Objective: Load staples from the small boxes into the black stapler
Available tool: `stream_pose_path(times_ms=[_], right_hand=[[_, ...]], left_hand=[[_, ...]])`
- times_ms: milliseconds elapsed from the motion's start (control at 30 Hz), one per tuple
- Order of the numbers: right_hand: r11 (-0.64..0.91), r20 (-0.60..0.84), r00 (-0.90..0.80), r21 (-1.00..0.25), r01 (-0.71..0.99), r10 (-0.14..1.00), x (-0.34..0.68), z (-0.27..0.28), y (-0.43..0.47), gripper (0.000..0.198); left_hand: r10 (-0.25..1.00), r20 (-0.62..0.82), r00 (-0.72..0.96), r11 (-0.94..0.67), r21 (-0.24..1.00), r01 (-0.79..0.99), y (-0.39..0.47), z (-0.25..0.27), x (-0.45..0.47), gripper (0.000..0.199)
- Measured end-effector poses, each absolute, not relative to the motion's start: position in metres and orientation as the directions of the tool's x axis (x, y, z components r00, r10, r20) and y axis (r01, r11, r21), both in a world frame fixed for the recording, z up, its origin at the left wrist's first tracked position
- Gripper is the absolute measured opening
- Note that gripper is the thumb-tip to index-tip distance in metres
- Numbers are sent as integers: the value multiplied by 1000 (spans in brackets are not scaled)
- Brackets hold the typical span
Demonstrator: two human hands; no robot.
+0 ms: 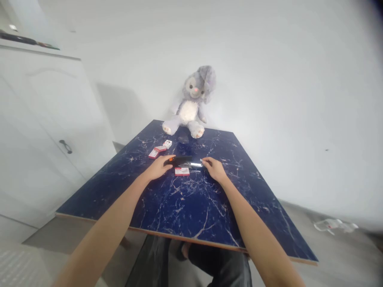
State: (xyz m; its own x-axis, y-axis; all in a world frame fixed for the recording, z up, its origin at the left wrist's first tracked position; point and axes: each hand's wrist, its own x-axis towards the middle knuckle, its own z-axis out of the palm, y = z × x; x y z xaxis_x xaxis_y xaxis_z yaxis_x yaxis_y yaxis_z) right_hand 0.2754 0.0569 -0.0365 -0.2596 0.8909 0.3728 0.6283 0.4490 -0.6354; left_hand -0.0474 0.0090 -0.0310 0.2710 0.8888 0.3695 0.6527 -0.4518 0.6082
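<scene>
My left hand (158, 167) is closed around the left end of a black stapler (182, 159) with an orange part, which lies across the table. A shiny metal tray (196, 164) stretches from the stapler toward the right. Beside the tray's end, my right hand (214, 168) pinches with thumb and finger; a small pale bit shows at the fingertips, too small to name. Just in front of the stapler lies a red and white small box (182, 171). Close to it is a thin silvery strip (195, 171).
More small red and white boxes (154, 153) lie left of the stapler, near a white patterned box (167, 144). A grey plush toy (189, 111) sits at the back of the blue marbled table (191, 211), against the wall. A white cabinet (44, 131) stands left.
</scene>
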Motion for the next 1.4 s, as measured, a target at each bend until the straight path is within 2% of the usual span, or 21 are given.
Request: stream_pose_path(times_ms=[100,200,300,667,967,1033,1133,1267,1400], right_hand=[[521,429,-298,-652,551,852,270,-29,47,27],[629,458,-431,-547,552,777,266,-21,44,23],[665,447,-493,-486,566,746,263,-19,43,22],[526,392,-351,-617,585,850,257,-27,41,20],[542,366,-399,-561,626,841,257,-24,43,16],[521,382,-359,-543,659,852,256,-24,42,17],[361,316,-202,-604,710,927,254,-26,40,42],[201,195,-80,-753,626,978,242,-41,40,78],[179,211,17,-868,463,977,225,-63,41,88]], left_hand=[[892,359,273,-446,608,657,7,-29,-44,50],[896,356,264,-437,608,662,5,-27,-41,50],[906,340,252,-417,618,666,4,-24,-39,50],[915,318,246,-398,627,669,3,-23,-38,51],[913,337,228,-398,624,673,1,-21,-36,49],[914,350,207,-388,596,703,2,-24,-37,52],[924,358,136,-331,569,753,5,-29,-38,59],[939,326,110,-299,615,729,6,-32,-37,59],[930,341,138,-340,654,675,4,-32,-35,58]])
